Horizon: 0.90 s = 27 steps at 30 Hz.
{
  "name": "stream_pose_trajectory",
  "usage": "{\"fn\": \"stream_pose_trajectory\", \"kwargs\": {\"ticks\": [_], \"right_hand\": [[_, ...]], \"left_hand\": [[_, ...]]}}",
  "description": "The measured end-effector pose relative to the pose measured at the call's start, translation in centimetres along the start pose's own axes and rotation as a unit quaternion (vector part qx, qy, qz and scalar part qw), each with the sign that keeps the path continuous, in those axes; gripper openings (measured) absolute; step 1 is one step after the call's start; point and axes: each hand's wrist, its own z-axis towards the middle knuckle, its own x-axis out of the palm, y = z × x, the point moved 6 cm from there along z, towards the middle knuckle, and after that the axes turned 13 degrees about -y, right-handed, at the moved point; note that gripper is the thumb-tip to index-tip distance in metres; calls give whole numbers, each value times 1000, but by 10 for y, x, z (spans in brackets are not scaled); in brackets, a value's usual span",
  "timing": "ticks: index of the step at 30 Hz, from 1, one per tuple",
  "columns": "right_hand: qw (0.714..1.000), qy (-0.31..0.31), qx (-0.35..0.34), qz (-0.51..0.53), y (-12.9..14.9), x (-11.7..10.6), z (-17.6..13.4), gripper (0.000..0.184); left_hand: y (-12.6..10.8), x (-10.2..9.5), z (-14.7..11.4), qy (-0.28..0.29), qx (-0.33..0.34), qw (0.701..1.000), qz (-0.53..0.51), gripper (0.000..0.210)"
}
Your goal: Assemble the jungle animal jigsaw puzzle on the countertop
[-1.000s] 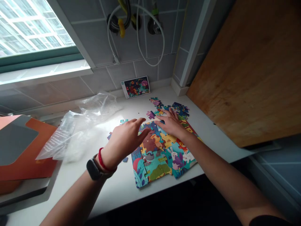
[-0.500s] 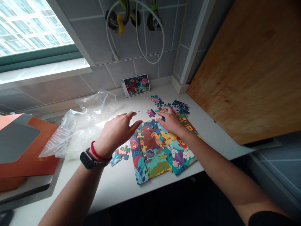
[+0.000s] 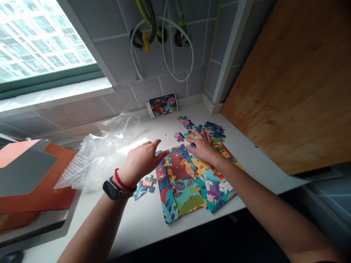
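Note:
A partly joined jigsaw puzzle (image 3: 189, 190) with cartoon animals lies on the white counter. My left hand (image 3: 142, 157), with a red cord and a dark watch at the wrist, hovers by its upper left edge. Its thumb and forefinger are apart and nothing shows between them. My right hand (image 3: 204, 146) reaches over the puzzle's far side, fingers spread toward a heap of loose dark blue puzzle pieces (image 3: 215, 129). The palm hides what lies below. A purple puzzle piece (image 3: 179, 137) lies just left of its fingers. More loose pieces (image 3: 146, 184) sit below my left hand.
A picture card (image 3: 162, 105) of a colourful scene leans against the tiled wall. Crumpled clear plastic bags (image 3: 109, 146) and an orange and grey box (image 3: 35, 175) lie to the left. A wooden board (image 3: 287, 84) stands on the right. A white cable (image 3: 193, 54) hangs above.
The camera view has shifted a little. My right hand has moved slightly right and its fingers have spread toward the loose pieces, uncovering a colourful piece. My left hand keeps its pose.

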Motion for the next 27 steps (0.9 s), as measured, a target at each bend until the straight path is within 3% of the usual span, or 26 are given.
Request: {"fn": "stream_pose_trajectory", "kwargs": {"ticks": [7, 22, 27], "right_hand": [[1000, -1, -7, 2, 2, -1, 0, 42], [999, -46, -4, -19, 2, -6, -2, 40], [997, -68, -16, 24, 3, -9, 3, 37]], "left_hand": [[-8, 15, -4, 85, 74, 994, -15, 65], [-10, 19, -2, 80, 102, 991, -25, 65], [-10, 19, -2, 69, 110, 991, -40, 64]]}}
